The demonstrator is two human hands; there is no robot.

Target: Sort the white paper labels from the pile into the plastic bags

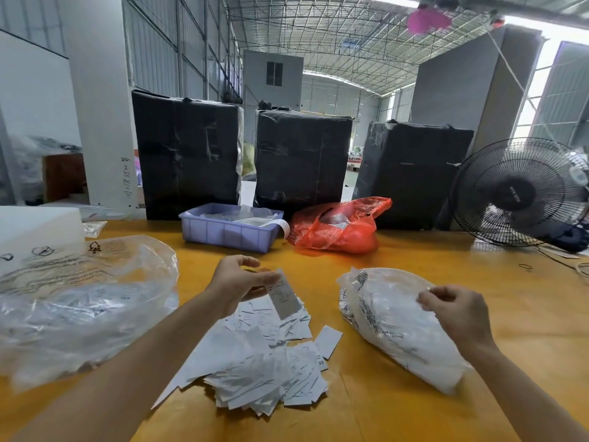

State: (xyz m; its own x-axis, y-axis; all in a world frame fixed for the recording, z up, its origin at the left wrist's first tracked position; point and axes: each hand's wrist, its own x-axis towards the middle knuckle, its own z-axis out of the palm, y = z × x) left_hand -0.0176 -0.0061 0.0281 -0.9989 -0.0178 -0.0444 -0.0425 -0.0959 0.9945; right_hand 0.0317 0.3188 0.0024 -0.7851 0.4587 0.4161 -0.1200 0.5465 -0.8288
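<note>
The left hand (237, 279) is up over the yellow desk (414, 260), thumb and fingertips pinching one white printed paper label (284, 297) that hangs tilted just above the loose pile of white paper labels (264, 362). That pile sprawls between the two forearms, close to the near edge of the desk. Over on the right, the right hand (459, 314) grips the top of a small clear plastic bag stuffed with white labels (392, 320); the fingers are curled into the film. Bare yellow surface shows between this bag and the pile, and more of it beyond the bag toward the right edge.

On the left lies a large crumpled clear plastic bag with black printing (79, 301), labels showing through it, its edge just beside the left forearm. Farther back sit a lilac plastic crate (228, 231) and a red-orange plastic bag (338, 228), near each other, with open desk in front of them. Behind those stand three big black wrapped boxes (302, 157). A black wire-cage fan (522, 193) stands at the far right, a white foam block (38, 228) at the far left. Around it all is a tall warehouse hall with a metal truss roof (318, 33).
</note>
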